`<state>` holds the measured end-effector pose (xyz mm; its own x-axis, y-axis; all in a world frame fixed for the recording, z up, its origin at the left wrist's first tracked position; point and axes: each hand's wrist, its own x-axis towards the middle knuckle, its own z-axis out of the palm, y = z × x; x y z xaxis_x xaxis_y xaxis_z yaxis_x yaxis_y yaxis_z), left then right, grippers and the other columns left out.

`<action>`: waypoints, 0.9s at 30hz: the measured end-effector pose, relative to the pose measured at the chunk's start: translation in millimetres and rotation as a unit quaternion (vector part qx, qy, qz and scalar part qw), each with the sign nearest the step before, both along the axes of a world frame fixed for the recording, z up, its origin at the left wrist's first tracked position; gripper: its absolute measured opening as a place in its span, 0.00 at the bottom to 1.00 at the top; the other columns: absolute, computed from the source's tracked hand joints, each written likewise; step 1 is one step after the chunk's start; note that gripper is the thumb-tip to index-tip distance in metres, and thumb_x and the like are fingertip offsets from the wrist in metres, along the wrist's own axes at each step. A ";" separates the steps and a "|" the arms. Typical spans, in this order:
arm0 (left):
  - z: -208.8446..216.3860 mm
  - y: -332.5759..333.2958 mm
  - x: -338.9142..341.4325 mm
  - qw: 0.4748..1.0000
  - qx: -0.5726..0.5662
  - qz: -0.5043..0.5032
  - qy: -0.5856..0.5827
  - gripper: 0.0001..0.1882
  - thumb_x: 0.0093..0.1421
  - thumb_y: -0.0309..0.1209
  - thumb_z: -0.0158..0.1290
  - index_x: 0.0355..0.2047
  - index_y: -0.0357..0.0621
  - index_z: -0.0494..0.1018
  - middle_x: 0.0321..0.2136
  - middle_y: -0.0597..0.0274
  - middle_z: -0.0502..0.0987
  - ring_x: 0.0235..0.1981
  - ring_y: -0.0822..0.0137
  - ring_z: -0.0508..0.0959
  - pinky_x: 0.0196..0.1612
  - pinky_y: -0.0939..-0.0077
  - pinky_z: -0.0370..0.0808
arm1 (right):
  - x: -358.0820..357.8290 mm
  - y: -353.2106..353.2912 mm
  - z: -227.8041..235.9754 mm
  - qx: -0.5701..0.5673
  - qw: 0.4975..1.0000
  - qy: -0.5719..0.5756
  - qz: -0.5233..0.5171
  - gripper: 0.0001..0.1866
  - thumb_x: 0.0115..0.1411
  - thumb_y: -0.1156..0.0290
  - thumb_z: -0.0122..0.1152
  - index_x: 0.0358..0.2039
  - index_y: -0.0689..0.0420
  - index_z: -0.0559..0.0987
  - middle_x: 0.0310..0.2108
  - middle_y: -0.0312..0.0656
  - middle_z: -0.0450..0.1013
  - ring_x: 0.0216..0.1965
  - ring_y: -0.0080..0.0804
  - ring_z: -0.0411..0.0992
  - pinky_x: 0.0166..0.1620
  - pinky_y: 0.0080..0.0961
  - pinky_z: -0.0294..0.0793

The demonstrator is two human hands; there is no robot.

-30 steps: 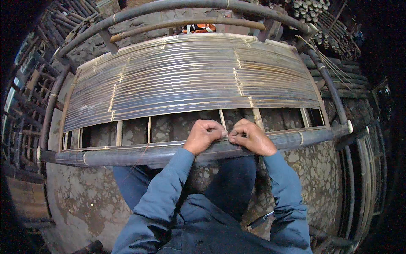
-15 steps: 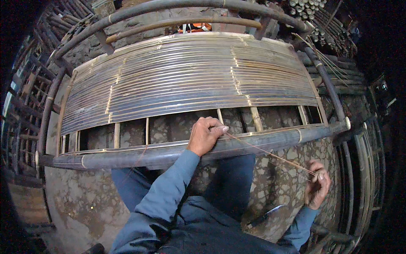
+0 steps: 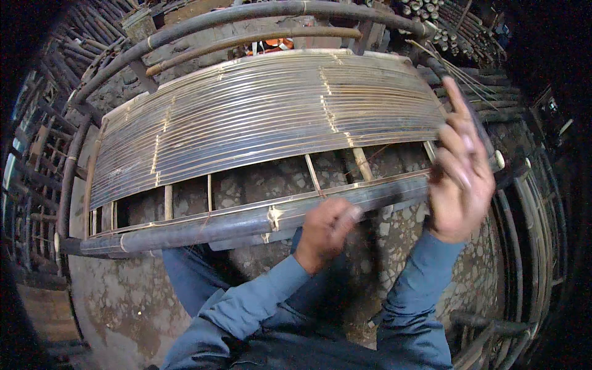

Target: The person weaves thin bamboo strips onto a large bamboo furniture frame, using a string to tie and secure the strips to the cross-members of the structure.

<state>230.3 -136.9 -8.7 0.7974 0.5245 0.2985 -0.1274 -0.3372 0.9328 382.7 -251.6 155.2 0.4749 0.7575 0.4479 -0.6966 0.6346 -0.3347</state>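
A bamboo bench frame with a seat of narrow slats (image 3: 246,117) lies before me. Between the slats and the thick dark front pole (image 3: 191,231), a gap shows several crosspieces. My left hand (image 3: 324,234) is closed beside this pole, thumb against the curled fingers; whatever it grips is hidden. Blurred by motion, my right hand (image 3: 459,179) is raised over the right end of the frame, index finger stretched upward and the other fingers partly bent. A thin reddish strand (image 3: 370,155) arcs over the gap near a crosspiece; whether either hand holds it cannot be made out.
A curved back rail (image 3: 246,15) rises beyond the slats. Bamboo poles (image 3: 425,9) are stacked at the far right, and loose thin strips (image 3: 468,80) stick out there. More bamboo frames (image 3: 530,246) stand at the right. Below lies a stone-patterned floor (image 3: 123,290).
My right hand has swung up from low on the right to above the frame. My left hand has come down and right, off the gap. The strand stretched between them now arcs over the gap.
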 end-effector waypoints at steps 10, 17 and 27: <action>157.5 68.4 2.4 0.745 -0.524 -0.193 -0.366 0.13 0.72 0.36 0.46 0.30 0.47 0.69 0.18 0.71 0.58 0.21 0.73 0.61 0.34 0.73 0.65 | -28.4 14.2 -180.5 -0.384 0.744 -0.505 -0.212 0.17 0.70 0.70 0.55 0.54 0.64 0.79 0.47 0.47 0.82 0.54 0.36 0.77 0.60 0.35 0.71; 62.6 19.5 42.5 0.978 -0.100 -0.129 -0.129 0.25 0.64 0.42 0.59 0.55 0.39 0.72 0.51 0.52 0.79 0.54 0.57 0.78 0.57 0.64 0.72 | 38.4 -141.0 -60.3 -0.387 0.619 -0.396 -0.557 0.21 0.70 0.55 0.54 0.48 0.63 0.77 0.34 0.42 0.78 0.29 0.31 0.80 0.33 0.25 0.81; -62.0 -85.1 12.2 0.940 0.321 -0.088 -0.070 0.24 0.58 0.41 0.62 0.55 0.57 0.75 0.51 0.62 0.77 0.55 0.60 0.75 0.65 0.48 0.65 | 106.8 -425.7 -15.9 -0.364 0.509 -0.163 -0.763 0.22 0.75 0.61 0.50 0.59 0.65 0.71 0.27 0.32 0.59 0.28 0.23 0.60 0.35 0.24 0.65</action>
